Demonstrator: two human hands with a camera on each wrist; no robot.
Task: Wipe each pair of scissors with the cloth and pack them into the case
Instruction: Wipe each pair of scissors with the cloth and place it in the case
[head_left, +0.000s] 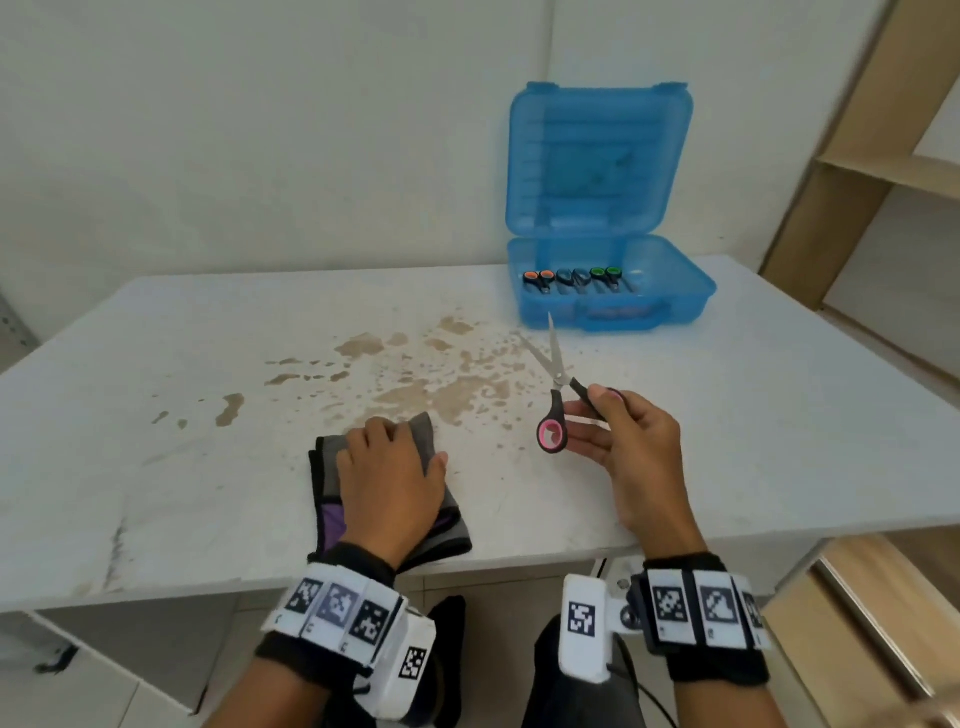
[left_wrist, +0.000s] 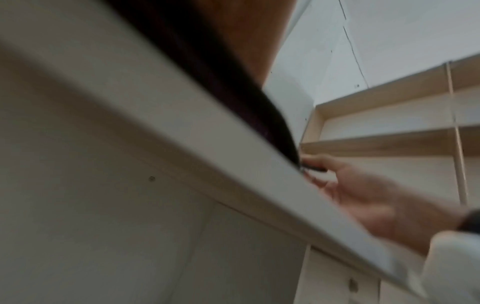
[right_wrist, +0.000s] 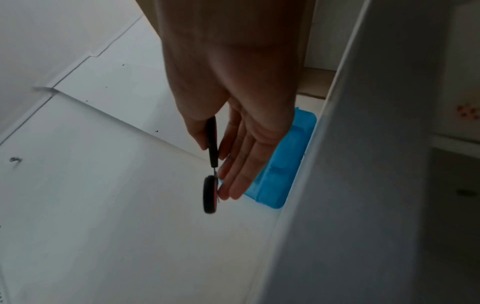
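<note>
My left hand (head_left: 389, 467) lies flat on a folded grey and purple cloth (head_left: 452, 525) near the table's front edge. To its right my right hand (head_left: 592, 415) holds black scissors with pink-lined handles (head_left: 558, 374) just above the table. Thumb and fingers pinch one handle, and the blades stand apart, pointing toward the case. In the right wrist view the scissors (right_wrist: 211, 164) show edge-on against the fingers. The blue plastic case (head_left: 675, 306) stands open at the back right, lid upright. Inside lie three pairs: orange-handled (head_left: 538, 278), blue-handled (head_left: 571, 276) and green-handled (head_left: 605, 274).
Brown stains (head_left: 415, 384) spread across the middle of the white table (head_left: 156, 415). Wooden shelving (head_left: 883, 208) stands to the right of the table. A white wall runs close behind the case. The left wrist view mostly shows the table's edge (left_wrist: 182, 154) from below.
</note>
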